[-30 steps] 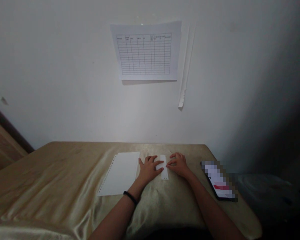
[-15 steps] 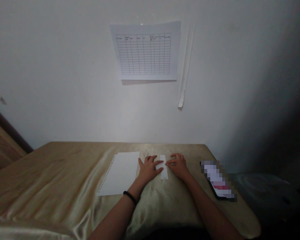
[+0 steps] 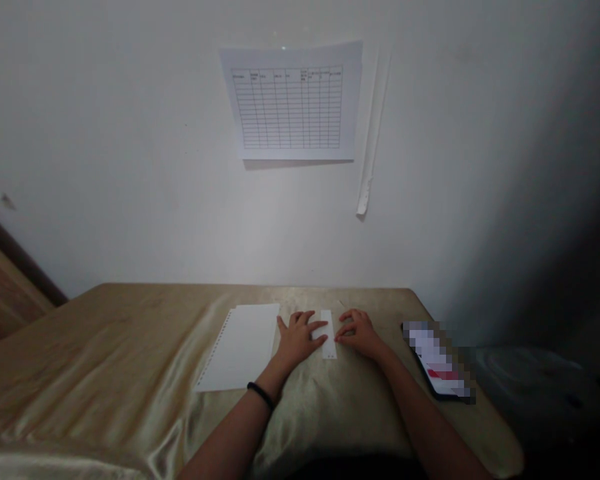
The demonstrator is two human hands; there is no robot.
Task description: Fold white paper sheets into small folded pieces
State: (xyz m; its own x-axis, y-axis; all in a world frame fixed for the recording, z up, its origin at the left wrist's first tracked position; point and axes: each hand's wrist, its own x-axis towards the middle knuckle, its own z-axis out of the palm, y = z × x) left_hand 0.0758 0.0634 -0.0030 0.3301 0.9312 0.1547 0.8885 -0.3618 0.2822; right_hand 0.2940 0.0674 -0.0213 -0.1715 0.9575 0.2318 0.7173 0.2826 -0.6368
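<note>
A narrow white paper strip [image 3: 329, 349] lies upright in the picture on the satin cloth, with small dark marks at its near end. My left hand [image 3: 300, 339] is spread, its fingertips resting on the strip's left side. At the strip's right edge, my right hand [image 3: 361, 335] has its thumb and forefinger pinched together, the other fingers curled; whatever lies between the tips is too small to make out clearly. Left of my left hand are white loose-leaf sheets [image 3: 237, 350] with punched holes along their left edge.
A phone [image 3: 443, 367] lies at the right side of the cloth-covered table [image 3: 105, 360]. On the wall behind hang a printed table sheet [image 3: 290, 107] and a long pale strip [image 3: 370, 153]. Something wooden [image 3: 5, 287] stands at far left.
My right hand has slid slightly nearer to me along the strip's right edge, and its fingers are a little more curled. My left hand has stayed in place.
</note>
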